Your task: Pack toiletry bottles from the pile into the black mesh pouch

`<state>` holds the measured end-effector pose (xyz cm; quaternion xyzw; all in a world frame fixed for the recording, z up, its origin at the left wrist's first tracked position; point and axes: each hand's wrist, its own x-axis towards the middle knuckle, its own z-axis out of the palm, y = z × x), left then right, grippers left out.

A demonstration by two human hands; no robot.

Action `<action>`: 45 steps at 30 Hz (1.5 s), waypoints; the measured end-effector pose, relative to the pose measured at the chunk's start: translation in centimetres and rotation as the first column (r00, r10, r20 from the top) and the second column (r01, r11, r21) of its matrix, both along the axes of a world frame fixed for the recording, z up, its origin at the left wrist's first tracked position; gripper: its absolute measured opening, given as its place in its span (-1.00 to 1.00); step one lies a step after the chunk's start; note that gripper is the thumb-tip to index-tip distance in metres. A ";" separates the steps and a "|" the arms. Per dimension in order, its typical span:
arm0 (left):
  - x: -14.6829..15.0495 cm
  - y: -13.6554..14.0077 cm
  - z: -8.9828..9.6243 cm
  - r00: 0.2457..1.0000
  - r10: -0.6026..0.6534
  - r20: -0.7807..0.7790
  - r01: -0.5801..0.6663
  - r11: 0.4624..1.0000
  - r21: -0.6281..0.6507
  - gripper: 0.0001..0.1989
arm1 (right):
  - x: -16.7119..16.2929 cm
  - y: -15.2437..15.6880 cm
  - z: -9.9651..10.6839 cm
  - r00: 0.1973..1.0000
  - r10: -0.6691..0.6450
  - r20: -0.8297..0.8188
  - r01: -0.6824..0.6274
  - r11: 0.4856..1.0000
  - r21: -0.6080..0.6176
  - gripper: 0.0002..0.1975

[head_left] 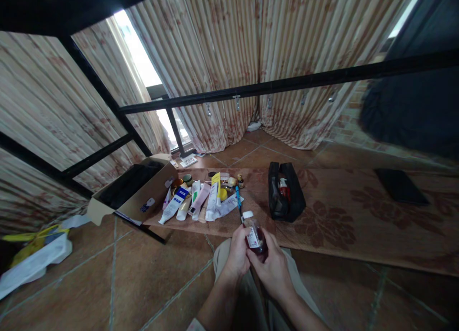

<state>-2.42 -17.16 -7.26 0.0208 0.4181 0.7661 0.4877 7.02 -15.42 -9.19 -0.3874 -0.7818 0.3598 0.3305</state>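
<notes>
The bottle, white-capped with dark contents, is leaning slightly between both hands above the person's lap, near the worktop's front edge. The left hand is gripping one side and the right hand is gripping the other. Tubes are lying clustered leftward; rightward, an open black bag is holding a red item.

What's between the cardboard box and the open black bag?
In the head view, a pile of tubes and small jars, a small dark bottle at the pile's bag-side edge, then patterned brown cloth.
</notes>
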 end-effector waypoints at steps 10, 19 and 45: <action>-0.1 0.1 0.3 0.994 -0.001 -0.109 -0.001 1.000 -0.021 -0.85 | 0.2 0.0 -0.2 1.000 0.003 -0.014 -0.003 1.000 -0.014 -0.41; -0.4 0.3 -0.4 0.992 -0.024 -0.126 0.021 0.999 -0.028 -0.83 | 0.2 0.1 -0.3 0.997 0.016 -0.077 -0.018 0.999 -0.033 -0.42; -0.5 0.4 -0.5 0.994 -0.061 -0.092 0.056 0.997 -0.052 -0.75 | 0.1 0.2 -0.1 0.997 0.013 -0.076 -0.016 0.999 -0.042 -0.42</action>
